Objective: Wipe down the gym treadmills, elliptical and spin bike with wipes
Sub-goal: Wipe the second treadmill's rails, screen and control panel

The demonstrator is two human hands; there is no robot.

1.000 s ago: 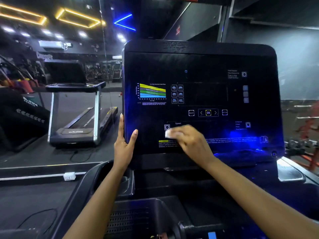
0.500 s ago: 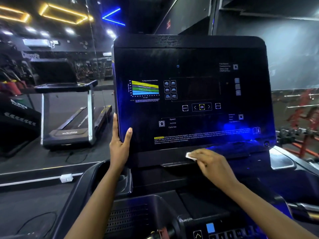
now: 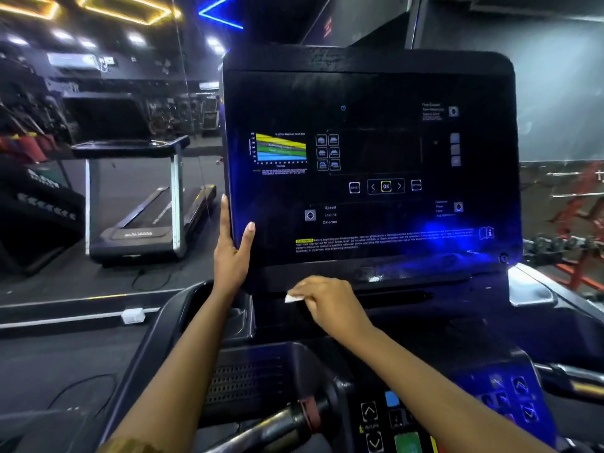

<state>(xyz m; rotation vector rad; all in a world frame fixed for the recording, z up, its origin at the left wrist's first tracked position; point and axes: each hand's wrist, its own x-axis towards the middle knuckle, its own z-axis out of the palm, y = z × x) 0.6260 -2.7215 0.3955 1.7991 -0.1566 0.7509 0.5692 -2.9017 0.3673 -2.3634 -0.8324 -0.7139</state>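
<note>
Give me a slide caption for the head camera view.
Right hand presses a white wipe below the treadmill console; left hand grips its edge.

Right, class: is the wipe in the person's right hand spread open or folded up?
Folded or bunched small: the wipe shows only as a compact white pad under the fingers of the right hand.
</note>
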